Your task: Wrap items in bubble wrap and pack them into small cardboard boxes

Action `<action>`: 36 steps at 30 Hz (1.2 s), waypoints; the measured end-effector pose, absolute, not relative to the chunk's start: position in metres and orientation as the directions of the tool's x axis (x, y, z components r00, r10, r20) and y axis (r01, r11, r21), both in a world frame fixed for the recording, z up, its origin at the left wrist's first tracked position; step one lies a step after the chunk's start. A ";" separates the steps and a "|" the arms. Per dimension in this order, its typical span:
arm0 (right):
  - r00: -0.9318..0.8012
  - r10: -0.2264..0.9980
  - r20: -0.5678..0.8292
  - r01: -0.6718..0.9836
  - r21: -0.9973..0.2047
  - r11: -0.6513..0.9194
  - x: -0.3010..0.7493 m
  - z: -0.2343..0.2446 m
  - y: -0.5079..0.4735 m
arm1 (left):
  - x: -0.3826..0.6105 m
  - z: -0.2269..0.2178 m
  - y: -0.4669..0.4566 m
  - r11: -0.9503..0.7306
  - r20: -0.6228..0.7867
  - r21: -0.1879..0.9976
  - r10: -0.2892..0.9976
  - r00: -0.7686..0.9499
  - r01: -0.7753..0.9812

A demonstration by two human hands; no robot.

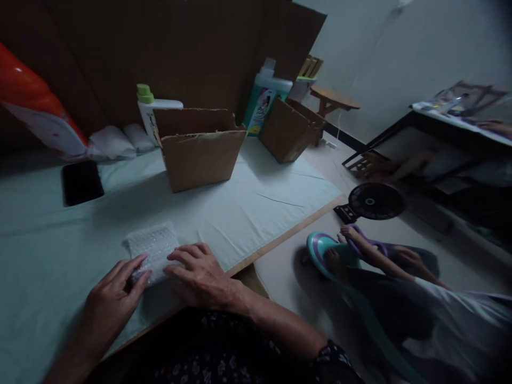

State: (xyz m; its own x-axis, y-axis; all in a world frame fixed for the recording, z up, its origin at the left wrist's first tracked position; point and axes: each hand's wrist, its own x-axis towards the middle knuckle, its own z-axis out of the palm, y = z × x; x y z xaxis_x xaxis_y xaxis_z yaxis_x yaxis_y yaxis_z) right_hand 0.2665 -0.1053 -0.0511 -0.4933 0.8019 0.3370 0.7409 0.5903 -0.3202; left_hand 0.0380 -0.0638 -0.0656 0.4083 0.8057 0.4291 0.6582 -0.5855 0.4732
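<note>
A small packet of clear bubble wrap (154, 246) lies near the front edge of the cloth-covered table. My left hand (116, 290) pinches its near left corner between thumb and fingers; a dark patch shows there, though I cannot make out what is inside. Across from it, my right hand (204, 272) has its bent fingers and thumb on the right side of the same wrap. Beyond both hands stands an open cardboard box (204, 160). A black phone-like slab (82, 183) lies flat to the left.
Behind are an orange-and-white bottle (44, 106), a white bottle with green cap (145, 95), a teal liquid bottle (260, 106) and another cardboard box (286, 133). Right of the table's wooden edge (280, 232), a person sits low on a teal-and-purple ride-on toy (320, 250) near a black fan (376, 201).
</note>
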 end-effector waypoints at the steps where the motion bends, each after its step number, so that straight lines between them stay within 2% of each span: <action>1: -0.524 0.786 0.327 0.731 -0.301 0.613 0.267 -0.050 -0.104 | 0.039 -0.065 -0.064 -0.570 0.427 0.461 0.814 0.393 0.680; 4: -0.523 0.796 0.305 0.730 -0.320 0.603 0.267 -0.048 -0.097 | 0.042 -0.059 -0.068 -0.596 0.474 0.424 0.787 0.394 0.681; 7: -0.477 0.820 0.317 0.703 -0.423 0.572 0.265 -0.046 -0.089 | 0.041 -0.051 -0.075 -0.670 0.515 0.408 0.730 0.450 0.620; 12: -0.458 0.849 0.265 0.620 -0.588 0.519 0.265 -0.044 -0.085 | 0.038 -0.043 -0.081 -0.600 0.419 0.509 0.799 0.431 0.617; 14: -0.426 0.868 0.255 0.666 -0.560 0.492 0.264 -0.044 -0.082 | 0.038 -0.044 -0.077 -0.572 0.402 0.506 0.819 0.410 0.646; 18: -0.341 0.900 0.271 0.804 -0.412 0.428 0.260 -0.046 -0.066 | 0.044 -0.055 -0.063 -0.463 0.369 0.448 0.875 0.313 0.765; 22: -0.354 0.912 0.208 0.817 -0.405 0.410 0.257 -0.048 -0.048 | 0.047 -0.063 -0.056 -0.387 0.357 0.422 0.902 0.242 0.820; 26: -0.407 0.898 0.163 0.726 -0.539 0.427 0.253 -0.045 -0.046 | 0.043 -0.061 -0.060 -0.395 0.331 0.540 0.912 0.244 0.743; 31: -0.372 0.919 0.130 0.597 -0.724 0.344 0.256 -0.040 -0.060 | 0.041 -0.043 -0.063 -0.285 0.151 0.784 0.949 0.276 0.552; 34: -0.337 0.934 0.123 0.482 -0.829 0.283 0.268 -0.038 -0.063 | 0.048 -0.035 -0.061 -0.225 0.103 0.849 0.958 0.267 0.477; 36: -0.345 0.936 0.073 0.459 -0.857 0.236 0.278 -0.035 -0.062 | 0.055 -0.033 -0.057 -0.182 0.061 0.869 0.962 0.266 0.461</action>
